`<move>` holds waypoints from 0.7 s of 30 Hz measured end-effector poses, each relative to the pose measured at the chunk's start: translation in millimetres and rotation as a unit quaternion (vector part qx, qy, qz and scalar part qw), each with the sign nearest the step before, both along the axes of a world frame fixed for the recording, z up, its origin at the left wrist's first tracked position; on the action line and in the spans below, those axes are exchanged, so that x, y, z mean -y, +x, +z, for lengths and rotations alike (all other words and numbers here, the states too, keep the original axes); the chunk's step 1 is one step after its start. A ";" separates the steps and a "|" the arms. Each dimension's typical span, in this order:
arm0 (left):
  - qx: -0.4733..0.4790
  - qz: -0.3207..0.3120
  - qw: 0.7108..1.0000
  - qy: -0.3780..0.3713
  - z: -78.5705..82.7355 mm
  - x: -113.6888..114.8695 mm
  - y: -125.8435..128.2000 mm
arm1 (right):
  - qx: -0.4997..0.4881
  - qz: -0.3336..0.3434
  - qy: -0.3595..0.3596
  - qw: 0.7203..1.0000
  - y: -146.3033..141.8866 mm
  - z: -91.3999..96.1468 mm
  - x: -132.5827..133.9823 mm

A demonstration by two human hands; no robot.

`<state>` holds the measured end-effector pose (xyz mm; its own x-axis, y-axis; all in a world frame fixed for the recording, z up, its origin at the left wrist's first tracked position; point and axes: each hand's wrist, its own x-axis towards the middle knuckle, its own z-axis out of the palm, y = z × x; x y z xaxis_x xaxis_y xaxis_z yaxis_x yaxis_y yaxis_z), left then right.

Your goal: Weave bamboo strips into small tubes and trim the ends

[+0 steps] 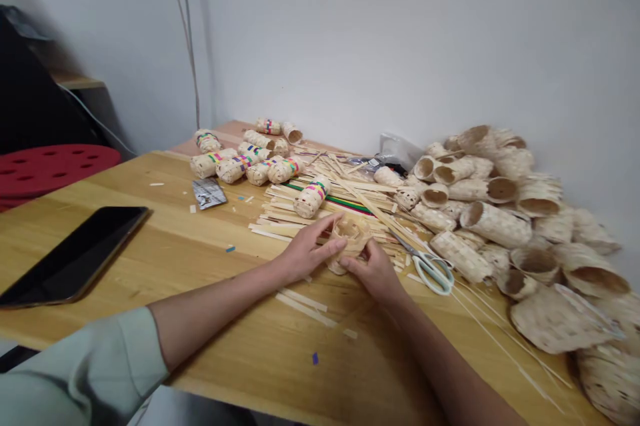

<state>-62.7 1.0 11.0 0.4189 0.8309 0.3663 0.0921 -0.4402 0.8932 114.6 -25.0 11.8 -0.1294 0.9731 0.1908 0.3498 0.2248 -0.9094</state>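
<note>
My left hand (306,251) and my right hand (376,273) both grip a small woven straw tube (349,239) resting on the wooden table (210,293). The left fingers wrap its near-left side and the right fingers pinch its lower right edge. Just behind it lies a heap of flat straw strips (320,203), with one banded woven roll (311,196) on top. A pair of scissors with pale handles (431,268) lies right of my right hand.
Several woven rolls with coloured bands (240,163) sit at the back left. A big pile of plain woven tubes (505,213) fills the right side. A dark tablet (75,253) lies at the left, a small foil packet (209,193) near it, a red seat (45,169) beyond.
</note>
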 end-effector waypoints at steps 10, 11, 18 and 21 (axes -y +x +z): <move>0.009 0.007 1.000 0.005 0.0 4.4 1.5 | -0.050 -0.070 0.007 0.996 17.1 -17.2 -8.7; 0.013 0.007 1.000 0.008 -1.0 3.7 1.5 | -0.053 -0.069 0.007 0.996 17.4 -17.4 -10.2; 0.036 0.002 0.999 -0.010 -3.0 6.0 3.0 | -0.083 -0.227 0.047 0.969 9.7 -4.0 -5.1; 0.017 0.007 1.000 -0.011 -2.9 5.6 2.2 | -0.056 -0.251 0.078 0.963 9.4 -3.6 -2.9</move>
